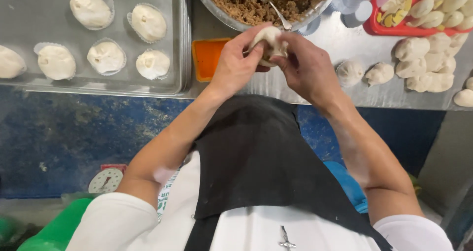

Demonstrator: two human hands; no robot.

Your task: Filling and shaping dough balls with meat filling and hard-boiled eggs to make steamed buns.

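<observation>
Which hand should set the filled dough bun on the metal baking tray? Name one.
Left hand: it is on the side of the metal baking tray; the right hand would have to cross over from the white dough bun.

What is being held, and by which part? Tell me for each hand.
Both hands hold one white dough bun: the left hand grips its left side, the right hand pinches its right side and top edge.

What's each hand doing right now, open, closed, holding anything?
Left hand: closed, fingers pinching the dough bun.
Right hand: closed on the same dough bun, fingers gripping its other side.
</observation>
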